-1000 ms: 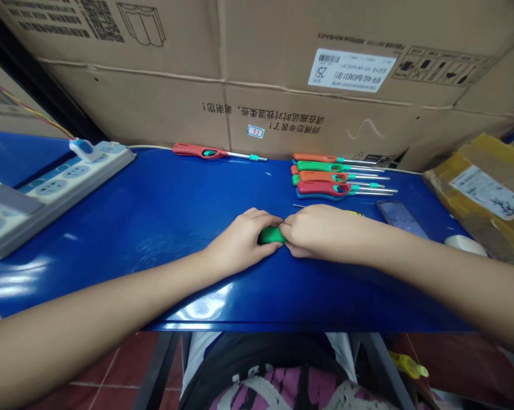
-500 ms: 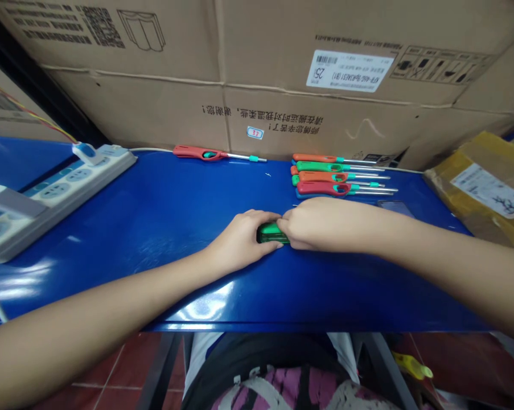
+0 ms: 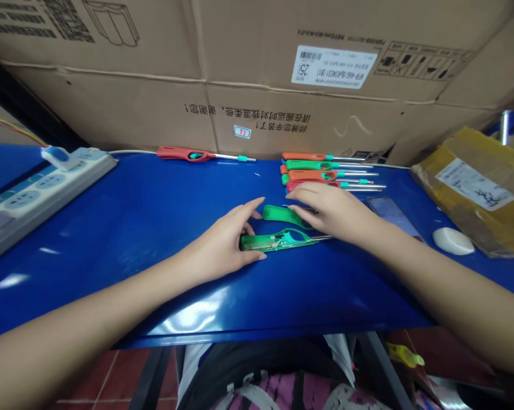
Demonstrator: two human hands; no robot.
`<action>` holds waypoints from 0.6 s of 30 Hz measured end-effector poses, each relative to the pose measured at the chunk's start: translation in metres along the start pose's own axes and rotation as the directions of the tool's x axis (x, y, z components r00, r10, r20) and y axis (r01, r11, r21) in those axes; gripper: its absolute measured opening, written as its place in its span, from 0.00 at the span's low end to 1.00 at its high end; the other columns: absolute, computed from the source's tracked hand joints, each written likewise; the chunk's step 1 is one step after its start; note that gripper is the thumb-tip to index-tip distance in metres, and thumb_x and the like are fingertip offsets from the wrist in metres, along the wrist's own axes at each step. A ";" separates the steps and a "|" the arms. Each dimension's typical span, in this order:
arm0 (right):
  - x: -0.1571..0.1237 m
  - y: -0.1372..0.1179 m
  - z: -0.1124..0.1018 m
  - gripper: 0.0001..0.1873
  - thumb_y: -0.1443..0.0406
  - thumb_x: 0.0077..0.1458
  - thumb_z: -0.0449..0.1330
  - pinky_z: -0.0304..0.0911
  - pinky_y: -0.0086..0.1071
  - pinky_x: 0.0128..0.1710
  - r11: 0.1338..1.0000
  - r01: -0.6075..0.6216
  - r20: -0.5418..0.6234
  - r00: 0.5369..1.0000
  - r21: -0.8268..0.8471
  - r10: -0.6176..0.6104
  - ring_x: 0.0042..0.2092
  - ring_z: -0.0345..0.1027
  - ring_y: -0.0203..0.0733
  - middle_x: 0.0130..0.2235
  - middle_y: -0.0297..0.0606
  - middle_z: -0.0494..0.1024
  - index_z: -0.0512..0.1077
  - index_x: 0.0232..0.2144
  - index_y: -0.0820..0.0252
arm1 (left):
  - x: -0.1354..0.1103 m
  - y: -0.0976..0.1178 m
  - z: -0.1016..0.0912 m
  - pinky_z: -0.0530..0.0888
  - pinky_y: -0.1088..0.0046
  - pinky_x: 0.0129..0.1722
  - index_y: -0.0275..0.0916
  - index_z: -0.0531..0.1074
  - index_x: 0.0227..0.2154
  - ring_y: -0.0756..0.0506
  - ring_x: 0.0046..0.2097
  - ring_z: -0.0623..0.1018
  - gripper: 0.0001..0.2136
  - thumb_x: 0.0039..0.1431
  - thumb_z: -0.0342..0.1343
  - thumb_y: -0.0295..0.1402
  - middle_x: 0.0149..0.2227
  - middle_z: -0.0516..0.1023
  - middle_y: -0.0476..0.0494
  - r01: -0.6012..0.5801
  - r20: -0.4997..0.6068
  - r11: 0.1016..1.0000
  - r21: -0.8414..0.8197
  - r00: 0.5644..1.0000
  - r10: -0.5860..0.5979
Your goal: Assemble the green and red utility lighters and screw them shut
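A green long-nosed lighter lies in two parts on the blue table [image 3: 154, 216]. The lower green body [image 3: 278, 241], with its insides showing, lies flat, and my left hand [image 3: 225, 242] grips its left end between thumb and fingers. The separate green cover shell [image 3: 282, 213] lies just behind it, and my right hand [image 3: 331, 210] rests over its right end with fingers bent down onto it. Behind my right hand, several whole lighters [image 3: 325, 171] in orange, green and red lie side by side.
One red lighter [image 3: 197, 154] lies alone at the back. A white power strip [image 3: 38, 185] sits at the left. A phone [image 3: 389, 210], a white mouse [image 3: 453, 241] and a yellow parcel [image 3: 474, 188] lie at the right. Large cardboard boxes [image 3: 239, 74] wall the back.
The green lighter, held closed between both hands before, now lies split into a body and a cover shell. My hands have drawn slightly apart and the view has shifted.
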State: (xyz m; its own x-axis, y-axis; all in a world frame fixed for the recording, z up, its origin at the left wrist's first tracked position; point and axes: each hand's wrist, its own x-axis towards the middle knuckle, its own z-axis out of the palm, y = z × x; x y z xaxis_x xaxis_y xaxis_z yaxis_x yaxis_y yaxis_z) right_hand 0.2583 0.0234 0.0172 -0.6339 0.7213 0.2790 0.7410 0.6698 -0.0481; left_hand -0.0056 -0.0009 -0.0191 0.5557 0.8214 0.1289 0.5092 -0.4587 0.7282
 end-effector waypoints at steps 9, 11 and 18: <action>-0.036 0.009 -0.035 0.10 0.61 0.63 0.58 0.63 0.31 0.37 0.970 -0.101 0.390 0.921 0.219 0.008 0.39 0.74 0.39 0.42 0.39 0.81 0.78 0.43 0.57 | -0.004 0.020 -0.009 0.75 0.58 0.56 0.43 0.69 0.60 0.39 0.56 0.74 0.22 0.65 0.59 0.39 0.57 0.72 0.39 -0.187 0.032 0.949 0.255 0.982 0.185; -0.043 0.015 -0.033 0.10 0.61 0.63 0.59 0.63 0.31 0.38 0.960 -0.115 0.405 0.914 0.254 0.002 0.39 0.73 0.39 0.43 0.38 0.81 0.78 0.44 0.55 | -0.003 0.020 -0.004 0.74 0.57 0.57 0.42 0.70 0.60 0.38 0.56 0.73 0.20 0.68 0.56 0.39 0.56 0.74 0.38 -0.233 0.051 0.925 0.300 0.972 0.229; -0.054 0.024 -0.022 0.07 0.63 0.67 0.56 0.61 0.31 0.37 0.973 -0.069 0.403 0.915 0.222 -0.027 0.40 0.72 0.38 0.39 0.35 0.79 0.75 0.39 0.54 | 0.001 0.011 0.007 0.74 0.62 0.54 0.43 0.69 0.61 0.42 0.54 0.74 0.18 0.71 0.53 0.32 0.55 0.77 0.41 -0.288 0.106 0.921 0.261 0.957 0.269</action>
State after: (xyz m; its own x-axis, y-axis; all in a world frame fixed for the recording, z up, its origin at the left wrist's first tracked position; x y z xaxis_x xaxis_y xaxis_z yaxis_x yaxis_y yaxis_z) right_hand 0.3150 -0.0032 0.0219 -0.6890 0.7130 -0.1299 0.7154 0.6406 -0.2790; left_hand 0.0051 -0.0079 -0.0163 0.7388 0.6267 0.2480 0.4805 -0.7478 0.4582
